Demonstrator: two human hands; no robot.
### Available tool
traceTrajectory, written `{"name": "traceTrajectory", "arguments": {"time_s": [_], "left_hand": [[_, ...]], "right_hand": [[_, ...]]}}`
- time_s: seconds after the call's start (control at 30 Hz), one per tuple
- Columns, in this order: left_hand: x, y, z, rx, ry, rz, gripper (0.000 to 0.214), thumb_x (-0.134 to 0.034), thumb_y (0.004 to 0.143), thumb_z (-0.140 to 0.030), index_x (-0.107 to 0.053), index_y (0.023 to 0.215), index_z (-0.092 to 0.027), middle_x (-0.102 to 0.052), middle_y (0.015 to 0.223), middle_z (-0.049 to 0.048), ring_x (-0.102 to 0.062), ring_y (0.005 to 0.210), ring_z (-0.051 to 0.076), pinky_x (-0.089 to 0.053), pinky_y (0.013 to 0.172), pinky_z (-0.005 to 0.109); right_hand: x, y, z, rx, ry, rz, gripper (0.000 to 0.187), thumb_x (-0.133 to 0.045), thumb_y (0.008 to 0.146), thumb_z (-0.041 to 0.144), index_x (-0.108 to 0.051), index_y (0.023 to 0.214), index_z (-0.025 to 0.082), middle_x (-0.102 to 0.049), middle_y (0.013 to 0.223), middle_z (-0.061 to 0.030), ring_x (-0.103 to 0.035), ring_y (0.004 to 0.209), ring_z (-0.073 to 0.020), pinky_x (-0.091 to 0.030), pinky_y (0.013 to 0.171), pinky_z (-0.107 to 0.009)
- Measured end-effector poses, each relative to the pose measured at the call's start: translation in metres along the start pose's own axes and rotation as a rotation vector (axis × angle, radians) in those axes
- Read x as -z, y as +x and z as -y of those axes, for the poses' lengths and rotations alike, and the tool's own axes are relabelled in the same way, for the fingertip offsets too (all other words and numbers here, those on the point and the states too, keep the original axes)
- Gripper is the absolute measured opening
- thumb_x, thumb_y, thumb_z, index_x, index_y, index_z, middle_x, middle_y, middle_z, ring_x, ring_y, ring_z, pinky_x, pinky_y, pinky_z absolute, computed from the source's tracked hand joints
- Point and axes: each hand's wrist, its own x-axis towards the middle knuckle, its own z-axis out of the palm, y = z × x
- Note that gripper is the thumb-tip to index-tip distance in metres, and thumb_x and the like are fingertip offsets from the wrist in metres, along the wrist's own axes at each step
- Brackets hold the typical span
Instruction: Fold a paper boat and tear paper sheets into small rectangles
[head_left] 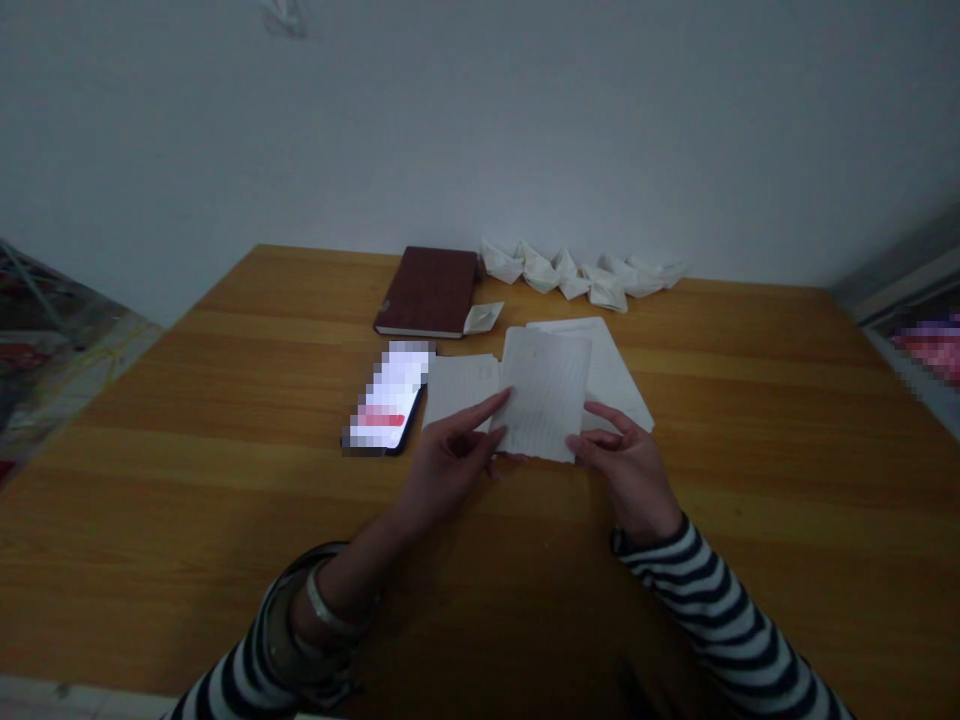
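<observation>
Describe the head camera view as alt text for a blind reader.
The left hand and right hand hold a lined paper sheet over a wooden table. A phone, a red notebook and folded paper boats lie nearby.

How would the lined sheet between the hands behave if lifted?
The lined paper sheet is probably light and floppy: it looks thin, and the left hand and right hand touch only its edges. Its ragged lower edge suggests it tears easily.
</observation>
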Motion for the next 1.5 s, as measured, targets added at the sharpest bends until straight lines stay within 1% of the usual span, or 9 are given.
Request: {"name": "traceTrajectory", "arguments": {"time_s": [0.3,0.63,0.7,0.8,0.93,1.03,1.17,1.33,1.5], "left_hand": [[0.003,0.002,0.003,0.030,-0.062,0.003,0.054,-0.067,0.086,-0.022,-0.052,0.137,-0.014,-0.078,0.080,0.0065,-0.070,0.058,0.012,-0.058,0.054,0.019],[0.005,0.003,0.001,0.011,-0.034,-0.002,0.053,-0.066,0.086,-0.021,-0.052,0.137,-0.015,-0.078,0.079,0.0052,-0.069,0.056,0.011,-0.058,0.054,0.019],[0.004,0.003,0.000,0.019,-0.034,0.025,0.053,-0.066,0.086,-0.022,-0.052,0.137,-0.015,-0.078,0.083,0.0067,-0.070,0.059,0.012,-0.057,0.054,0.019],[0.003,0.000,0.000,0.032,-0.033,0.129,0.048,-0.063,0.088,-0.022,-0.055,0.135,-0.016,-0.077,0.090,0.0090,-0.070,0.061,0.012,-0.055,0.051,0.018],[0.002,-0.005,0.001,-0.002,0.033,0.341,0.042,-0.059,0.090,-0.024,-0.058,0.132,-0.019,-0.075,0.097,0.0081,-0.063,0.059,0.009,-0.053,0.052,0.018],[0.004,-0.006,0.000,-0.044,0.106,0.463,0.045,-0.055,0.092,-0.023,-0.053,0.137,-0.023,-0.074,0.100,0.0057,-0.057,0.059,0.007,-0.054,0.056,0.020],[0.008,-0.005,-0.001,-0.036,0.176,0.539,0.056,-0.054,0.092,-0.023,-0.039,0.146,-0.026,-0.072,0.111,0.0055,-0.054,0.060,0.007,-0.052,0.059,0.021],[0.011,-0.004,0.002,-0.070,0.222,0.564,0.051,-0.050,0.094,-0.023,-0.042,0.144,-0.024,-0.072,0.105,0.0061,-0.052,0.062,0.008,-0.049,0.060,0.021],[0.012,-0.003,0.001,-0.161,0.346,0.525,0.048,-0.049,0.095,-0.024,-0.045,0.142,-0.024,-0.072,0.086,0.0025,-0.053,0.059,0.009,-0.049,0.058,0.021]], "right_hand": [[-0.008,-0.004,-0.004,0.114,-0.045,-0.062,0.051,-0.088,0.056,0.026,-0.056,0.096,0.022,-0.072,0.064,0.0045,-0.062,0.052,-0.0094,-0.050,0.054,-0.020],[-0.003,-0.004,-0.002,0.070,-0.178,0.104,0.054,-0.085,0.061,0.030,-0.052,0.103,0.022,-0.066,0.055,0.0065,-0.065,0.050,-0.0144,-0.052,0.052,-0.024],[-0.001,-0.001,-0.001,0.074,-0.187,0.169,0.057,-0.084,0.063,0.032,-0.051,0.109,0.022,-0.070,0.062,0.0042,-0.067,0.057,-0.0157,-0.054,0.057,-0.026],[0.000,0.000,0.003,0.123,-0.091,0.231,0.062,-0.083,0.065,0.034,-0.051,0.118,0.024,-0.074,0.098,-0.0047,-0.071,0.087,-0.0196,-0.057,0.078,-0.034],[0.006,-0.001,0.016,0.211,-0.062,0.133,0.073,-0.084,0.066,0.032,-0.050,0.130,0.030,-0.068,0.120,-0.0065,-0.067,0.100,-0.0224,-0.057,0.082,-0.037],[0.014,-0.001,0.026,0.167,-0.100,0.079,0.070,-0.084,0.066,0.029,-0.054,0.129,0.031,-0.073,0.105,-0.0045,-0.069,0.081,-0.0194,-0.057,0.067,-0.032],[0.019,0.000,0.031,0.169,-0.098,0.070,0.049,-0.085,0.065,0.026,-0.067,0.111,0.025,-0.075,0.078,-0.0001,-0.067,0.063,-0.0132,-0.053,0.057,-0.023],[0.016,-0.005,0.029,0.282,-0.246,0.017,0.025,-0.082,0.069,0.030,-0.075,0.093,0.025,-0.076,0.079,-0.0015,-0.068,0.065,-0.0136,-0.054,0.059,-0.024],[0.012,-0.011,0.027,0.353,-0.343,-0.045,0.021,-0.080,0.070,0.031,-0.077,0.091,0.025,-0.077,0.082,-0.0036,-0.069,0.066,-0.0166,-0.056,0.059,-0.028]]}}
